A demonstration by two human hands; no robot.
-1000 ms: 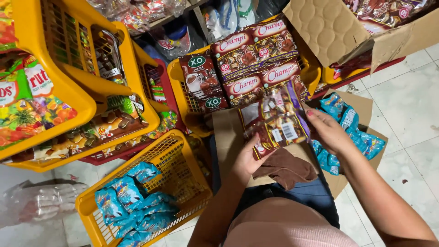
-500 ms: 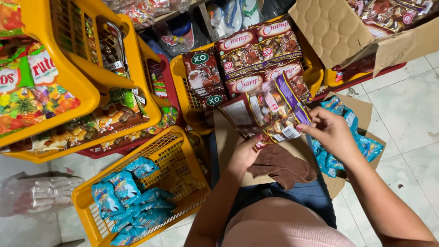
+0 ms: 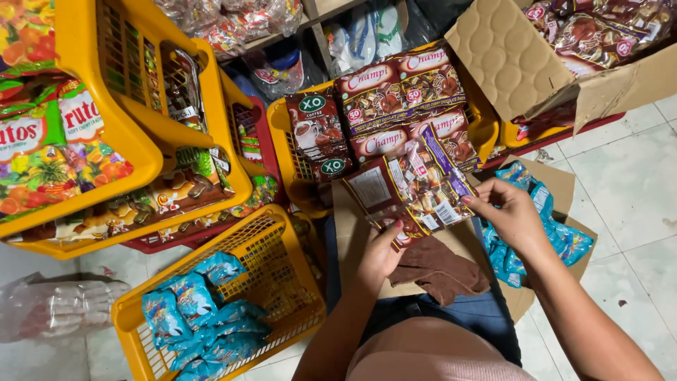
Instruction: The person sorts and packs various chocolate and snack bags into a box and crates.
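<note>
Both my hands hold a brown and red candy bag (image 3: 412, 187) in front of me, tilted up to the right. My left hand (image 3: 381, 250) grips its lower left edge. My right hand (image 3: 511, 215) pinches its right edge. Just behind the bag stands a yellow basket (image 3: 282, 123) stacked with similar red and brown candy bags (image 3: 402, 92) and dark coffee-candy bags (image 3: 317, 127). Under my hands lie a flat cardboard sheet (image 3: 345, 212) and a brown cloth (image 3: 437, 271) on my lap.
A yellow basket (image 3: 278, 282) with blue candy bags sits at the lower left. Tilted yellow baskets (image 3: 134, 148) of fruit candy fill the left. An open cardboard box (image 3: 508, 60) of dark bags is upper right. More blue bags (image 3: 564, 240) lie on cardboard at right.
Both hands have shifted the candy bag slightly and tilted it; the camera view has moved a little. The baskets and box stay where they were.
</note>
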